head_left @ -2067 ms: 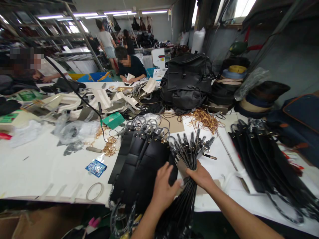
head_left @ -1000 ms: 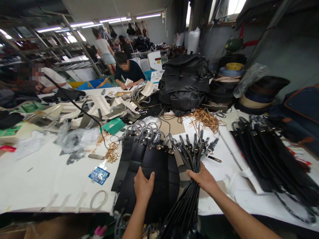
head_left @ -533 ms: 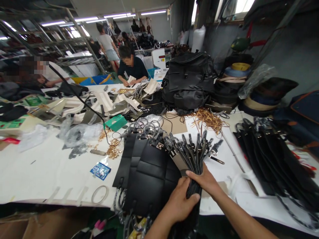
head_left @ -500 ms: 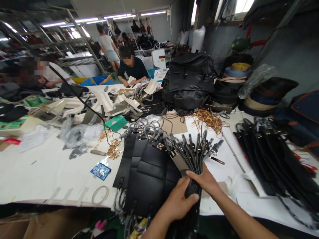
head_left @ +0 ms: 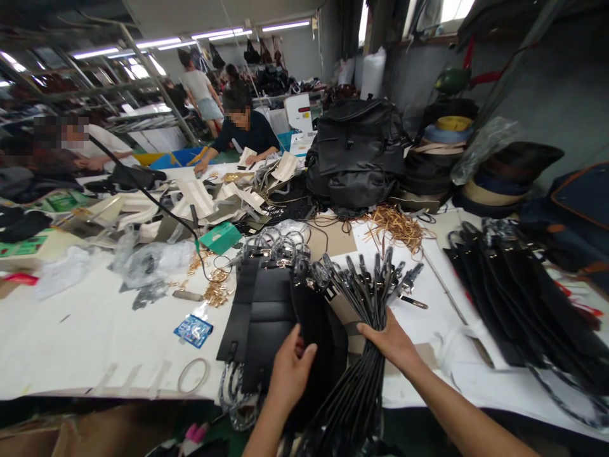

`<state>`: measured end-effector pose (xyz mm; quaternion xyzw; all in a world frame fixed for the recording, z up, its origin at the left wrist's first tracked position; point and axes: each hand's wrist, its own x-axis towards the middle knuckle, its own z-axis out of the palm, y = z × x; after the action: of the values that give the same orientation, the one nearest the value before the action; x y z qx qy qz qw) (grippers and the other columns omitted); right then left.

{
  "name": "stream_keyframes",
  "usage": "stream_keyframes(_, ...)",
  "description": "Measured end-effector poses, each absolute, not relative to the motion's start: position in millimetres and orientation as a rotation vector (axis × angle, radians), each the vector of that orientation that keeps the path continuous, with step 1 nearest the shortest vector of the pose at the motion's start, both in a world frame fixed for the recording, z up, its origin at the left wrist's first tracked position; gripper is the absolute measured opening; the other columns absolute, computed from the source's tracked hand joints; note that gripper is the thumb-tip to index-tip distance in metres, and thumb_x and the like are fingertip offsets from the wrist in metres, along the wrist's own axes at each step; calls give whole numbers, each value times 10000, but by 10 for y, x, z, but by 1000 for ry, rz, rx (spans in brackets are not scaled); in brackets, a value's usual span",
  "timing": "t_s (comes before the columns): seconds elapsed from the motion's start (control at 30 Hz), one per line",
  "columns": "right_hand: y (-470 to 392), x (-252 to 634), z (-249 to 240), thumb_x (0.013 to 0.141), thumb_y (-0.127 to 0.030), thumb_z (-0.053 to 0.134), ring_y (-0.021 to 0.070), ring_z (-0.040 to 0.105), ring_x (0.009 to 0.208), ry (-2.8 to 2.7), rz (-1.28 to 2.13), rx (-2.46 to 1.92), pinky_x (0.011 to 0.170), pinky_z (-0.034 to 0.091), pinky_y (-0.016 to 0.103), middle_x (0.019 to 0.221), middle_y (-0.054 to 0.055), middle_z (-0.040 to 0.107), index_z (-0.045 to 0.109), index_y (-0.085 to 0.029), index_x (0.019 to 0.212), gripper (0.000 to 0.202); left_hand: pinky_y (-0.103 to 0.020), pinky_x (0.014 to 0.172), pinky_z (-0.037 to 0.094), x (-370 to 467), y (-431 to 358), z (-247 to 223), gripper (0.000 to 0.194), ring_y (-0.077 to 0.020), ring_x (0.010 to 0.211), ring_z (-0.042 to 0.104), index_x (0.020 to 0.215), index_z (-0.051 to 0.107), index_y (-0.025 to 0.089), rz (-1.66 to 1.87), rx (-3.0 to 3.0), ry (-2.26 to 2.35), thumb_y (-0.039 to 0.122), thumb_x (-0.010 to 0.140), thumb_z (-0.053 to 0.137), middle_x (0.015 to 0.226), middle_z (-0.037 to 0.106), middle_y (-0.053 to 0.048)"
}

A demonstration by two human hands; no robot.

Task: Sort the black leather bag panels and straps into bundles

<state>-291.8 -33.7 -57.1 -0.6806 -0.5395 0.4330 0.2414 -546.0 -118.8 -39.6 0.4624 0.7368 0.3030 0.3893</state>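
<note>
My right hand [head_left: 392, 339] is wrapped round a thick bundle of black straps [head_left: 368, 368], whose plastic-wrapped upper ends fan out above it and whose lower ends hang over the table edge. To its left, my left hand [head_left: 291, 368] is at a black leather panel [head_left: 314, 336], with fingers curled at its lifted edge; the fingertips are partly hidden. More black panels [head_left: 271, 304] with metal fittings and wrapped handles lie beneath and to the left.
A black backpack [head_left: 356, 152] stands behind the panels. More black panels [head_left: 514, 298] lie at the right. Gold fittings [head_left: 217, 289], a blue packet [head_left: 193, 331] and a tape ring [head_left: 193, 376] are at the left. A person [head_left: 245, 130] sits across the table.
My left hand has left the strap bundle and moved left to the panels, where one is now lifted and folded. The straps' lower ends have spread. The person opposite has stretched out an arm.
</note>
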Motion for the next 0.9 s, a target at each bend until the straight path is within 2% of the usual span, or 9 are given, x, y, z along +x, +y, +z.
stream_keyframes(0.1,-356,-2882,-512,692,-591,743,311,638,1132,-1451,1238,-1826,1016,470,437,1188,105,681,504,-191,1295,762,-369,985,467,-4911,-1155,-243,584,-217,1034,580,1425,491,208,733,1321,1373,354,868,584,1086,601,-70)
stream_keyframes(0.23,-415,-2816,-434,705,-638,714,309,653,1092,-1391,1308,-1818,994,487,435,1142,97,686,495,-197,1249,733,-379,1024,438,-4557,-1030,-195,691,-219,1081,532,1447,455,218,634,1331,1213,217,781,641,1106,539,-63)
stream_keyframes(0.4,-430,-2883,-454,648,-532,775,291,643,1082,-1461,1211,-1804,985,489,401,1165,97,660,459,-189,1259,769,-394,1039,438,-4605,-982,-263,628,-232,1135,517,1335,576,218,569,1301,1135,294,732,731,1152,536,-62)
stream_keyframes(0.47,-415,-2918,-500,670,-494,751,282,637,1089,-1467,1178,-1837,990,480,396,1173,95,654,463,-191,1258,722,-390,1025,458,-4745,-994,-291,598,-242,1174,531,1345,574,223,611,1263,1100,359,779,709,1222,562,-84)
stream_keyframes(0.57,-403,-2934,-550,690,-477,718,277,624,1111,-1473,1152,-1875,1002,465,395,1185,88,646,473,-202,1256,675,-447,1096,405,-5194,-990,-385,529,-286,1290,487,1343,570,204,846,1290,1595,417,861,609,1362,540,-125)
stream_keyframes(0.67,-411,-2934,-534,687,-482,709,285,635,1082,-1473,1142,-1934,977,471,404,1154,81,654,487,-200,1252,669,-528,1183,251,-5819,-944,-558,686,-370,1433,309,1434,438,87,850,1259,2444,403,851,611,1516,386,-213)
stream_keyframes(0.77,-422,-2943,-470,705,-476,689,279,651,1036,-1474,1148,-1960,949,476,401,1121,70,664,488,-203,1254,646,-495,1115,359,-6259,-907,-695,852,-404,1367,426,1462,308,-68,557,1098,2573,390,832,653,1436,453,-326)
stream_keyframes(0.83,-431,-2943,-426,720,-473,674,278,649,1036,-1482,1147,-1969,948,471,398,1121,69,662,487,-207,1246,618,-426,1006,464,-6335,-918,-680,809,-355,1225,582,1471,319,-33,520,1068,2500,383,855,637,1290,605,-281)
stream_keyframes(0.9,-443,-2927,-393,727,-475,665,282,640,1056,-1483,1134,-2000,948,467,398,1137,73,655,482,-211,1246,611,-373,924,497,-6253,-963,-555,672,-299,1099,654,1468,388,72,524,1182,2429,365,896,585,1164,688,-192)
